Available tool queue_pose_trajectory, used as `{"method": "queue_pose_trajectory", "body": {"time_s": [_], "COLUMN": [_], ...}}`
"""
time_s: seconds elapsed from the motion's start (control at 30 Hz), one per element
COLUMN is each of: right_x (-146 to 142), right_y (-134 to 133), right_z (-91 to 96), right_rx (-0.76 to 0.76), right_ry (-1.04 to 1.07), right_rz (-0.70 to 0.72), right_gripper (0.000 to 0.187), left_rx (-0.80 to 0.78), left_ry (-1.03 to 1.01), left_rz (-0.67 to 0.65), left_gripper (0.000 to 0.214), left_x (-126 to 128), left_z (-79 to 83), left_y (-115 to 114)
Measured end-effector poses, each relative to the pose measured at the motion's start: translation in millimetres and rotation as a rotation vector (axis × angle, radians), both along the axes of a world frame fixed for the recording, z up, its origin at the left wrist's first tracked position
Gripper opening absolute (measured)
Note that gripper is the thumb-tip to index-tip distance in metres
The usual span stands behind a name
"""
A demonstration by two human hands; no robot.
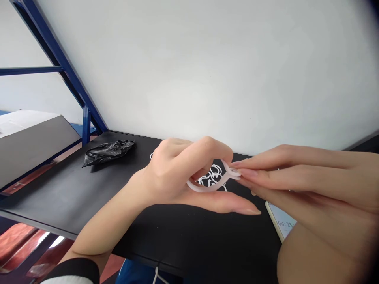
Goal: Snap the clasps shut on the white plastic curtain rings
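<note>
While the right hand (302, 177) pinches the small end of one white loop (207, 189), held above the black table (97, 197) between front and back edges, the left hand (168, 173) curls beside the band, thumb extended; whether it grips cannot be told. Progress, by appearance: one loop in hand; loose white pieces (215, 170) toward the back edge seemingly remain. Black plastic bag (111, 153): back left corner. Phone (281, 221): front right, partly covered by the right hand. Loose pieces: partly screened, count unclear.
</note>
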State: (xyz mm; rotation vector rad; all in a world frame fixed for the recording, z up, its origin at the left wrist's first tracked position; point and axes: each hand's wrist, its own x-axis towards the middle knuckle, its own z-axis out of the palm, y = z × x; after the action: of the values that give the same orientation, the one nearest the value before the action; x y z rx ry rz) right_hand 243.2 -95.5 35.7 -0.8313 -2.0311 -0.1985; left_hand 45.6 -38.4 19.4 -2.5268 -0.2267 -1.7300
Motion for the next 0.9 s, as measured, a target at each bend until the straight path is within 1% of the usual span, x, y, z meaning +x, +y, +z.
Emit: {"method": "queue_pose_trajectory", "body": {"time_s": [0.13,0.27,0.43,0.63,0.73,0.9], "right_x": [4,5,5,2,3,8], "right_y": [1,0,-1,-3,-6,-8], "right_z": [-0.1,0.2,2.0,3.6,9.2,14.2], "right_rx": [-0.029,-0.026,-0.022,-0.058,-0.107,-0.131], "right_ry": [-0.067,-0.032,-0.081,-0.016,-0.074,-0.153], "right_rz": [0.043,0.012,0.018,0.006,0.029,0.036], "right_gripper": [0.009,0.009,0.007,0.01,0.008,0.015], "left_rx": [-0.005,-0.008,0.001,-0.008,-0.02,-0.017], "left_ry": [-0.012,-0.029,-0.014,0.01,0.011,-0.014], "left_rz": [-0.009,-0.014,-0.032,-0.032,-0.037,-0.044], "left_gripper": [0.033,0.034,0.033,0.032,0.034,0.035], "left_x": [1,1,0,0,0,1], "left_z": [0.2,-0.3,-0.1,-0.1,-0.8,-1.1], "left_y": [0,0,1,2,2,2]}}
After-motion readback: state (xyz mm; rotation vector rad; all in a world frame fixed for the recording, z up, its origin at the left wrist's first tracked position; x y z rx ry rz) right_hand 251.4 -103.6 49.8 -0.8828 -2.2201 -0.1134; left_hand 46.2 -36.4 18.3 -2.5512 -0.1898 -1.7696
